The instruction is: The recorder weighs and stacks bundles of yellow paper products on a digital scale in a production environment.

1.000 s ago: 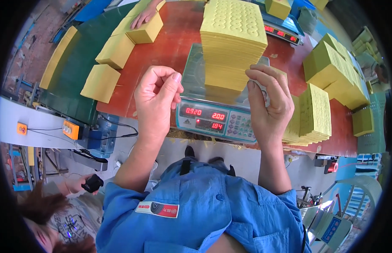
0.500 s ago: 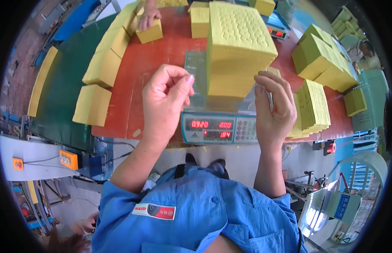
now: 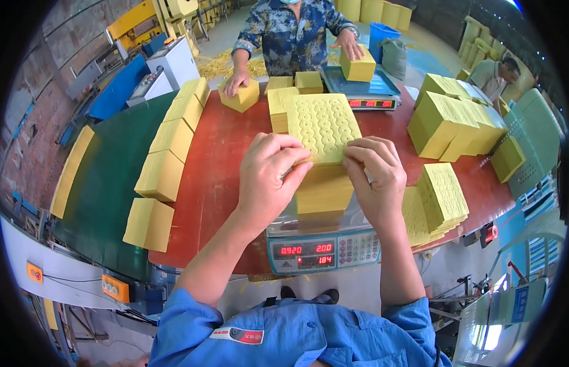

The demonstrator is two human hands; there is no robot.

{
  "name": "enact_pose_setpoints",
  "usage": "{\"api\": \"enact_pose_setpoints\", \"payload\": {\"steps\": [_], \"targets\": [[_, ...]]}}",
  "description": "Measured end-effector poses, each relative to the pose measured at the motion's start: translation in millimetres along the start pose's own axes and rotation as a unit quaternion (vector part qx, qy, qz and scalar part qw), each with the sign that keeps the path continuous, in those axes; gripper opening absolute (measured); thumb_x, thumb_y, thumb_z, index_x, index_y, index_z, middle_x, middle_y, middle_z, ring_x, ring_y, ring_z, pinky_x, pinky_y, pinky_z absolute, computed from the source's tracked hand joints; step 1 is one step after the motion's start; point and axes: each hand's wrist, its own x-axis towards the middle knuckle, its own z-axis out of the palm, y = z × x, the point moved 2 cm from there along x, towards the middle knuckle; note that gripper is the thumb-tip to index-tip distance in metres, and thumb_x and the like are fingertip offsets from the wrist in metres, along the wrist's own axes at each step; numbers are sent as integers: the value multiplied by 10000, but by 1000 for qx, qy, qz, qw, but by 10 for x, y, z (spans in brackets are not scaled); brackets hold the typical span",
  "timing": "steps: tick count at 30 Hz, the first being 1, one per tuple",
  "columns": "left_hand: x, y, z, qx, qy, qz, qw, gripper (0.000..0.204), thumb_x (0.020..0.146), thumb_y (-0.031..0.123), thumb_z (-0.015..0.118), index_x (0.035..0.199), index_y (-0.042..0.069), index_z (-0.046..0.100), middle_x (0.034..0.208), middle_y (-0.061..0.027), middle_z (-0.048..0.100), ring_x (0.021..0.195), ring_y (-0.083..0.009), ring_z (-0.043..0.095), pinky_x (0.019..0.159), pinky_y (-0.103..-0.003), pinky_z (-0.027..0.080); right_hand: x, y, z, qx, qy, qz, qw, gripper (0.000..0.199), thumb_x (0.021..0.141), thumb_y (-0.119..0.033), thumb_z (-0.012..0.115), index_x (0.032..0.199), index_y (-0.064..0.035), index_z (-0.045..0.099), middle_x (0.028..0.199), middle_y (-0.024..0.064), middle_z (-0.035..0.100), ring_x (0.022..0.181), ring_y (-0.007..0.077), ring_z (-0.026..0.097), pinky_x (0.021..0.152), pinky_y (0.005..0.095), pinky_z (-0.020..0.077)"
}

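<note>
A tall stack of yellow paper sheets (image 3: 324, 188), its top pressed with rows of round marks, stands upright on the metal pan of a weighing scale (image 3: 324, 252) with lit red digits. My left hand (image 3: 269, 174) is closed in a pinch at the stack's near left top corner. At the near right top corner, my right hand (image 3: 379, 174) pinches the paper as well. How many sheets lie between my fingers cannot be made out.
Across the red table (image 3: 217, 202), a co-worker's hands rest on a yellow block (image 3: 240, 96) and another block (image 3: 358, 65) on a second scale (image 3: 385, 92). Yellow stacks (image 3: 168, 153) line the left side; more stacks (image 3: 446, 125) and leaning sheets (image 3: 442, 194) stand right.
Both my hands have moved from beside the stack onto its near top corners and closed there. The view has tilted up, bringing more of the co-worker and the far table in.
</note>
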Motion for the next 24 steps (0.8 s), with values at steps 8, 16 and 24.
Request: {"api": "enact_pose_setpoints", "payload": {"steps": [8, 16, 24], "targets": [[57, 45, 42, 52, 5, 27, 998, 198, 724, -10, 810, 886, 51, 714, 925, -51, 672, 849, -243, 608, 759, -352, 489, 57, 100, 30, 5, -1, -32, 999, 152, 758, 18, 762, 891, -27, 703, 952, 81, 709, 932, 290, 654, 807, 384, 534], [34, 48, 59, 52, 35, 29, 998, 131, 786, -18, 760, 849, 26, 653, 875, -70, 649, 804, -261, 592, 734, -358, 470, 46, 52, 26, 14, 0, -44, 999, 159, 751, 33, 760, 882, -25, 691, 931, 88, 703, 920, 292, 652, 799, 385, 526], [-275, 278, -70, -56, 113, -35, 991, 87, 910, -8, 669, 988, -3, 629, 910, -50, 639, 819, -178, 593, 701, -315, 486, -37, -188, -163, 1, 21, -51, 998, 140, 752, 44, 739, 867, -13, 681, 918, 94, 688, 917, 295, 650, 790, 383, 526]]}}
